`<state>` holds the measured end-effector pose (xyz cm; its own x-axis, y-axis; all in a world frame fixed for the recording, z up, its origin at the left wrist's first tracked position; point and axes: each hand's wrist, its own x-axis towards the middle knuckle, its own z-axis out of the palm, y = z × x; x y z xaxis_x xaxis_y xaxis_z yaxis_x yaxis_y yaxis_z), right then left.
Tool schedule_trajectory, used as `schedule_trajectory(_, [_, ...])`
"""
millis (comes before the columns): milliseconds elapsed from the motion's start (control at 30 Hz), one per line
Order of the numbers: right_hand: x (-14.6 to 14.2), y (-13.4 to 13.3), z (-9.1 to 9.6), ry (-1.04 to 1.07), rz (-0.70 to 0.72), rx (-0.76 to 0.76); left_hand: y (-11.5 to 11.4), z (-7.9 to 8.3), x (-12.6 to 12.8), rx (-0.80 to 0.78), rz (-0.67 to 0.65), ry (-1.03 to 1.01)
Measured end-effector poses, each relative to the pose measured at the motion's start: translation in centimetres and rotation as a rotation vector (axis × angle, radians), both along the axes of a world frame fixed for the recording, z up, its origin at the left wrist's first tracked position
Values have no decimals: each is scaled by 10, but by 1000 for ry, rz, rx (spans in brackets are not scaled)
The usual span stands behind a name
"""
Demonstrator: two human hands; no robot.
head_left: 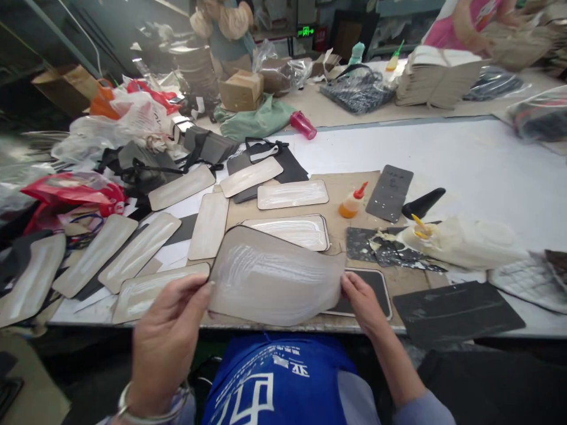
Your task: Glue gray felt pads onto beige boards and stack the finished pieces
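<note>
A thin greyish-beige panel (274, 280) with rounded corners and glossy white streaks is held up in front of me, slightly bowed. My left hand (170, 330) pinches its left edge between thumb and fingers. At the opposite edge, my right hand (359, 295) grips the corner. Behind the panel lies a streaked panel (305, 230) with a dark border, partly hidden. Under my right hand is a dark panel (372, 289) with a pale rim. Another streaked panel (153, 289) lies beside my left hand.
Several similar panels (117, 254) spread across the left. An orange bottle with a red tip (351, 203), a grey template (390, 192), a black-handled tool (423, 203) and a white glue bottle (460, 242) stand or lie right. Two people (469, 29) are across the table.
</note>
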<state>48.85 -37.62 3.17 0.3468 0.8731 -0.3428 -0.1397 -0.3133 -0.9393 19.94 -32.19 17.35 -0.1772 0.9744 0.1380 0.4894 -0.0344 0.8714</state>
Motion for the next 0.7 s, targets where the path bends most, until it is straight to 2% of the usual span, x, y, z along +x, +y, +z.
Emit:
schedule_trajectory(33, [21, -13, 0, -76, -39, -50, 1, -10, 17, -122, -18, -131])
schedule_trajectory(100, [61, -39, -3, -230, -119, -138, 2, -40, 48, -361, -67, -366])
schedule_trajectory(167, [93, -60, -8, -384, -123, -214, 1, -78, 71, -539, -119, -439])
schedule_trajectory(267, [122, -80, -20, -599, -50, -340, -4, -133, 95, -771, -153, -245])
schedule_trajectory(367, [131, -88, -31, -703, 20, -450, -8, -166, 106, -921, -164, -43])
schedule_trajectory(467, [133, -91, -32, -723, 25, -482, -7, -176, 108, -960, -177, 21])
schedule_trajectory(700, [144, -93, -5, -764, 26, -525, -4, -167, 116, -1053, -261, 122])
